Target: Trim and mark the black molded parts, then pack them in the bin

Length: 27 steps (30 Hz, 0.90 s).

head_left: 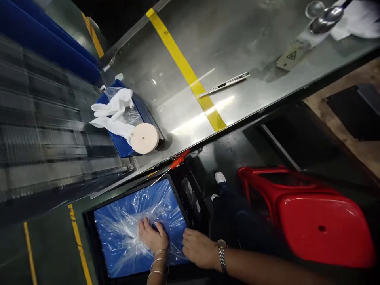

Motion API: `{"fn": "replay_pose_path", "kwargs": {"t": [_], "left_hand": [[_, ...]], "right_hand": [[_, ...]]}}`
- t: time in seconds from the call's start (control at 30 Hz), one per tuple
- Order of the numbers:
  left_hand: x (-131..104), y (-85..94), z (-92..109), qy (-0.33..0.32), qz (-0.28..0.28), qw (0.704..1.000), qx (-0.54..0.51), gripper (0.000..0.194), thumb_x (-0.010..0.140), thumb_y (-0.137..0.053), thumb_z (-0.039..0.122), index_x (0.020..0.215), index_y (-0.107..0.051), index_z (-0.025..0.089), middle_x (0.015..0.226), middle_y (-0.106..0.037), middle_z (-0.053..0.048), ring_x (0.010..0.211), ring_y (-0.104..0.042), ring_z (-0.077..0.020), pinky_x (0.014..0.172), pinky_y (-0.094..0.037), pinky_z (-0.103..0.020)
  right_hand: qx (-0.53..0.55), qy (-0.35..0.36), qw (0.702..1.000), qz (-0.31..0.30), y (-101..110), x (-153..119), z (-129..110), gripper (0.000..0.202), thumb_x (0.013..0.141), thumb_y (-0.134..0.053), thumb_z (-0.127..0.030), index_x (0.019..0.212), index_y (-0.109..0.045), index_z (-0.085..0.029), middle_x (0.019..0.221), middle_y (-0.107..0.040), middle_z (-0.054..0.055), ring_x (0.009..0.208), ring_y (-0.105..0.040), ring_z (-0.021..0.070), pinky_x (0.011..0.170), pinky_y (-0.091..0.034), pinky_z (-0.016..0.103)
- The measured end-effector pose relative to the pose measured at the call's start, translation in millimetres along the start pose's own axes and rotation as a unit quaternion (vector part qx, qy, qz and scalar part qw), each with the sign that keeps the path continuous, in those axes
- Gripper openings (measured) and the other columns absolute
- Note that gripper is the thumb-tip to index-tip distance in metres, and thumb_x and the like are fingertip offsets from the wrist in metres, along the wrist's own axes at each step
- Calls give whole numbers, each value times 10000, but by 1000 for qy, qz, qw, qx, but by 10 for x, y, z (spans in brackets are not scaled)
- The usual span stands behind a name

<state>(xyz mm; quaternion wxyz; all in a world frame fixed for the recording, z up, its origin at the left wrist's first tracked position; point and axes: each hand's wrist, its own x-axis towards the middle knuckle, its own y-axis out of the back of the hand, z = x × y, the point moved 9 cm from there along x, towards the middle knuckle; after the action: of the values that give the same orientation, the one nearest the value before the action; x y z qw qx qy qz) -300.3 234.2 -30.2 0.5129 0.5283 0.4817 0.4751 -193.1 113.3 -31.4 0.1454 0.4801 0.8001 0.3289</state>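
Our left hand point(152, 236) lies flat, fingers spread and pressed down on the clear plastic film point(133, 221) that lines the blue tray point(115, 259); it grips nothing, only pins the crinkled sheet against the tray floor. Our right hand point(198, 248) rests just beside it at the tray's right edge, fingers loosely curled over the dark rim point(181, 198); we cannot tell whether it pinches the film there or merely steadies the frame. The tray sits low, below the steel table point(237, 47), near our feet and the red chair point(320, 221).

To smooth the film well, we judge it best to keep the left palm broad and flat, working from the bunched centre outward so that creases run to the edges rather than pile up. The right hand should hold the rim firm so the tray does not slide. The film looks thin and slippery; too sharp a drag could tear it.

Above, on the table, lie white gloves point(114, 113), a pale disc point(144, 138) and a slim metal tool point(224, 84).
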Motion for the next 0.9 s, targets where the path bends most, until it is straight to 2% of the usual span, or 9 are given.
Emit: {"fn": "replay_pose_path", "kwargs": {"t": [0.2,0.33,0.4,0.47,0.57,0.67,0.73,0.8,0.9], "left_hand": [[-40,-33,-30,-1,10,1000,-8,777,947,-261,494,1308,-470,-161,1411,-408,-386,1383,-361,-453,1139,-304,-591],[-44,-47,-45,-6,9,1000,-7,777,948,-256,484,1315,-455,-170,1414,-398,-389,1389,-351,-446,1147,-297,-577],[-46,-65,-44,-8,7,1000,-2,780,946,-253,479,1319,-443,-178,1408,-395,-398,1394,-345,-446,1149,-294,-576],[-52,-102,-42,-11,3,1000,5,776,941,-257,474,1328,-430,-176,1409,-391,-400,1397,-340,-446,1148,-294,-582],[-69,-175,-62,-13,-5,1000,18,751,942,-260,465,1364,-399,-141,1435,-374,-377,1407,-326,-437,1148,-296,-588],[-81,-227,-126,-11,-16,999,26,706,954,-252,442,1395,-345,-101,1461,-330,-367,1428,-283,-444,1151,-279,-608],[-81,-269,-170,-18,-44,998,29,657,960,-285,424,1439,-268,-26,1496,-281,-341,1448,-237,-451,1154,-266,-626],[-79,-324,-204,-32,-87,995,33,638,960,-331,413,1471,-174,64,1529,-223,-308,1461,-192,-463,1156,-259,-637],[-67,-367,-242,-45,-132,989,41,667,960,-343,417,1459,-122,34,1511,-173,-354,1450,-156,-512,1161,-235,-645]], "right_hand": [[40,-22,997,58,60,-19,78,180,925,-648,-282,809,-628,-145,852,-662,5,875,-642,157,850,-528,367],[117,-58,983,128,317,-89,31,270,937,-626,-347,732,-603,-174,773,-642,-10,810,-622,139,847,-519,356],[164,-101,966,172,472,-227,39,280,928,-634,-373,731,-595,-178,755,-629,-19,786,-615,134,821,-524,345],[198,-190,936,220,541,-461,194,253,939,-622,-347,761,-591,-169,791,-629,-14,790,-616,132,783,-532,327],[205,-362,868,271,375,-898,655,216,974,-579,-289,813,-591,-146,816,-620,-9,752,-614,117,700,-537,286],[195,-471,812,283,35,-1123,1115,203,977,-584,-313,884,-613,-135,808,-619,-13,694,-609,105,641,-538,263],[193,-496,799,280,-135,-1089,1322,194,968,-600,-336,939,-628,-146,851,-637,-2,721,-624,112,659,-548,270],[192,-499,799,275,-208,-991,1434,187,961,-612,-346,977,-636,-162,898,-649,9,766,-639,124,690,-555,281],[193,-500,800,269,-189,-883,1497,185,960,-614,-345,1008,-640,-168,941,-656,18,804,-648,134,719,-560,295]]}}
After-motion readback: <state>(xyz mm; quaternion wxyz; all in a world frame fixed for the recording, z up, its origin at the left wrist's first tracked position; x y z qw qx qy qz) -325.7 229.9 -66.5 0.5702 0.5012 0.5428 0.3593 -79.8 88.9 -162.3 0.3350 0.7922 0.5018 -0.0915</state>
